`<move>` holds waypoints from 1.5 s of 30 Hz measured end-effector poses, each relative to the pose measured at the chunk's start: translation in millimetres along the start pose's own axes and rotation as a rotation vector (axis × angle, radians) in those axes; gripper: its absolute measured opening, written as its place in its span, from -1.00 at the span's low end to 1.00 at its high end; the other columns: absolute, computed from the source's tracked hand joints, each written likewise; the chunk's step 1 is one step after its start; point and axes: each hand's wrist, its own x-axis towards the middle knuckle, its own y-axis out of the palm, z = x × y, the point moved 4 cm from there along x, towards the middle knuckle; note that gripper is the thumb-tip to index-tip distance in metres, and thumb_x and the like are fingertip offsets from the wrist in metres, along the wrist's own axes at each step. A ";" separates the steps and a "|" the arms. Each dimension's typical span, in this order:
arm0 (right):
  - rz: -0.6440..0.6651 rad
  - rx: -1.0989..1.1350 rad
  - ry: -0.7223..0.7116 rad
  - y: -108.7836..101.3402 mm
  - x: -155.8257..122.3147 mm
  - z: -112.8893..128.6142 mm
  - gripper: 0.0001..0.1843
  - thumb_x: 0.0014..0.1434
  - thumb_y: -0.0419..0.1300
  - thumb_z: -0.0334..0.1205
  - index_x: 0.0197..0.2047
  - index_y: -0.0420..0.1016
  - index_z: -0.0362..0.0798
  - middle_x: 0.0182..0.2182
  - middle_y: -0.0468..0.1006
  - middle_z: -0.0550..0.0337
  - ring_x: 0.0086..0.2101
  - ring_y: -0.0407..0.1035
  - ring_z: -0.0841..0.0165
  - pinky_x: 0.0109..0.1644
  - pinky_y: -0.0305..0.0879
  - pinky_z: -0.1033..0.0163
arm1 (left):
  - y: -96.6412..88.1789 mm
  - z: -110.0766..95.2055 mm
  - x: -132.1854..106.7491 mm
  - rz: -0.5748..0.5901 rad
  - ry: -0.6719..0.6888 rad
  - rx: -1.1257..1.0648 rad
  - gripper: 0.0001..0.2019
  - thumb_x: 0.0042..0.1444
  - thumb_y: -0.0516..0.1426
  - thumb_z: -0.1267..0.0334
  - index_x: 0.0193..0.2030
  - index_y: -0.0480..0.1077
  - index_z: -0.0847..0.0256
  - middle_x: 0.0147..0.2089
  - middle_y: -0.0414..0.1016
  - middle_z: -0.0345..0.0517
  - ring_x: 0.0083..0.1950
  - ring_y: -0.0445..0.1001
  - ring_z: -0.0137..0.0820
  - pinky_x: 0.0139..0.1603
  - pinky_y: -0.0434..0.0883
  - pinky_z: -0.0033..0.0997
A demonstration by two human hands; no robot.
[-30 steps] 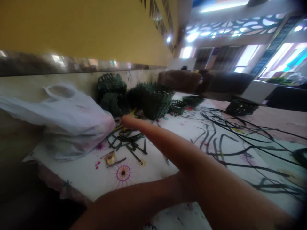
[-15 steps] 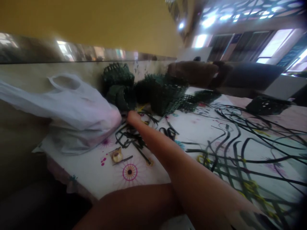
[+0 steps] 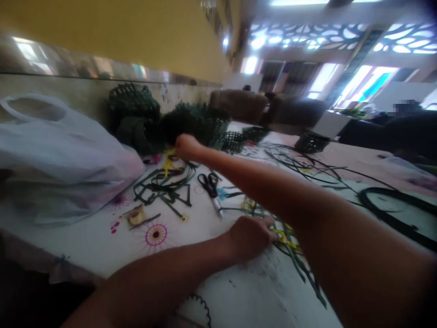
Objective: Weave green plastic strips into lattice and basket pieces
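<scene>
Clear of the white bag (image 3: 85,152), whose edge it met half a second ago, the right hand (image 3: 187,148) has moved to some yellow pieces (image 3: 169,164) beside the dark baskets (image 3: 206,119); it looks curled, but whether it grips one cannot be told. Beyond that forearm, the left hand (image 3: 251,238) now shows, fingers bent at the edge of the green weave (image 3: 300,266) on the counter (image 3: 235,291), pinching or just pressing, unclear. Yellow pieces could snag in the loose strips (image 3: 165,191) if pulled sideways. A low sweep of the right forearm might drag the weave askew or nudge the scissors (image 3: 209,184), whose blades point toward the left hand. Baskets crowd the reach behind; the bag hems in the left.
</scene>
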 end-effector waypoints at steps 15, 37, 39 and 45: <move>-1.056 0.847 0.199 -126.5 -327.1 -116.1 -0.93 0.01 0.17 -0.41 -0.39 0.45 -0.08 -0.57 0.34 0.32 -0.59 0.15 0.53 -0.53 0.07 0.37 | -15.8 28.8 6.3 -0.354 -0.289 -0.510 -0.88 0.11 0.18 0.28 -0.38 0.51 0.25 -0.34 0.52 -0.14 -0.32 0.47 -0.43 -0.31 0.35 -0.51; -0.682 1.230 0.584 9.8 -322.6 -143.5 -0.93 -0.14 0.16 -0.29 -0.49 0.38 -0.10 -0.64 0.29 0.35 -0.60 0.14 0.51 -0.55 0.04 0.34 | -41.3 49.3 -2.8 -0.619 -0.579 -1.046 -0.76 -0.03 0.30 0.17 -0.28 0.45 0.25 -0.39 0.44 -0.26 -0.35 0.39 -0.50 -0.26 0.33 -0.52; -0.672 1.281 0.579 13.2 -321.7 -143.4 -0.93 -0.15 0.17 -0.29 -0.50 0.37 -0.10 -0.64 0.30 0.35 -0.59 0.15 0.50 -0.54 0.07 0.33 | -38.9 43.6 -1.5 -0.599 -0.556 -1.026 -0.79 -0.02 0.29 0.19 -0.29 0.45 0.25 -0.39 0.42 -0.26 -0.35 0.37 -0.51 -0.27 0.32 -0.53; -0.593 1.462 0.565 23.9 -318.4 -140.4 -0.87 -0.18 0.24 -0.27 -0.49 0.39 -0.11 -0.64 0.29 0.35 -0.59 0.14 0.52 -0.53 0.07 0.34 | -35.8 33.2 2.4 -0.619 -0.469 -0.868 -0.81 -0.01 0.29 0.22 -0.24 0.49 0.21 -0.05 0.45 -0.14 -0.37 0.32 -0.57 -0.39 0.28 -0.57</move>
